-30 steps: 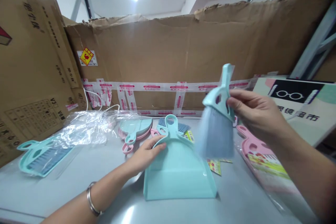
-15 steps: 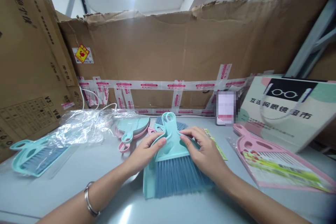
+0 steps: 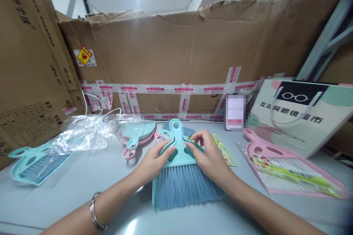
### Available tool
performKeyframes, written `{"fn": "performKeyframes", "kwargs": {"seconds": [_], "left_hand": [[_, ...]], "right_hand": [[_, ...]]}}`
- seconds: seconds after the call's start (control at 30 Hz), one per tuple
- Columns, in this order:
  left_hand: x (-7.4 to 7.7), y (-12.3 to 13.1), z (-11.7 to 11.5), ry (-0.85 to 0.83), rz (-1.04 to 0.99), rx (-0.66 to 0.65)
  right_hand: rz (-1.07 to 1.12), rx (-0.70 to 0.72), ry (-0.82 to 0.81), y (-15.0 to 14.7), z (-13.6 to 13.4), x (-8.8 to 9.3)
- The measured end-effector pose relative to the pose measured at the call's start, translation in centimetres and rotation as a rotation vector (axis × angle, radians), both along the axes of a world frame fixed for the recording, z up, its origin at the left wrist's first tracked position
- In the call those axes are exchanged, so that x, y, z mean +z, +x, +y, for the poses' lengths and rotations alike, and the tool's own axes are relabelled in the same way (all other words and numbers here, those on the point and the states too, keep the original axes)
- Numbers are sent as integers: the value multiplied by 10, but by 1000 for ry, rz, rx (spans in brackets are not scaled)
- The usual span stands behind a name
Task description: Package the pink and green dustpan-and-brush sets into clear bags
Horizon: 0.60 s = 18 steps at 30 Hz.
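Note:
A turquoise hand brush (image 3: 186, 185) with blue bristles lies over a matching dustpan (image 3: 154, 196), their looped handles lined up and pointing away from me. Most of the pan is hidden; a strip of it shows at the left of the bristles. My left hand (image 3: 154, 159) is closed on the left shoulder of the pair, thumb on top of the brush. On the opposite shoulder my right hand (image 3: 213, 158) pinches with thumb and bent fingers.
Left: a bagged turquoise brush set (image 3: 38, 165) and crumpled clear plastic (image 3: 88, 132). Behind: small turquoise dustpan (image 3: 140, 132), phone (image 3: 235, 112), label card (image 3: 224, 150) and large cardboard box (image 3: 154, 51). Right: bagged pink dustpan set (image 3: 289, 169) and paper bag (image 3: 300, 117).
The brush has shifted left over the dustpan, so the two handle loops now coincide and less of the pan's left side shows. Both hands have kept hold.

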<state>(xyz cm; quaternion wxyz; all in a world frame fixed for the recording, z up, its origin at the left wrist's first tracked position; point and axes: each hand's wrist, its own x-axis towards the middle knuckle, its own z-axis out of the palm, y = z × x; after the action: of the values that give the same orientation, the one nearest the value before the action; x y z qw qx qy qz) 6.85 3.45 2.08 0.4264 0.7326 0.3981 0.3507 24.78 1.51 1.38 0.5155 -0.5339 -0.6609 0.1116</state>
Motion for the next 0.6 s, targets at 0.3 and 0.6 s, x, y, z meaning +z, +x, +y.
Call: {"fn": "performKeyframes", "kwargs": {"seconds": [0.3,0.6], "left_hand": [[4,5,-5,80,64,21],[11,20,18,94,212,-15]], "right_hand": [[366,464,-565,12,22,21],[474,368,-632,11,26,13]]}}
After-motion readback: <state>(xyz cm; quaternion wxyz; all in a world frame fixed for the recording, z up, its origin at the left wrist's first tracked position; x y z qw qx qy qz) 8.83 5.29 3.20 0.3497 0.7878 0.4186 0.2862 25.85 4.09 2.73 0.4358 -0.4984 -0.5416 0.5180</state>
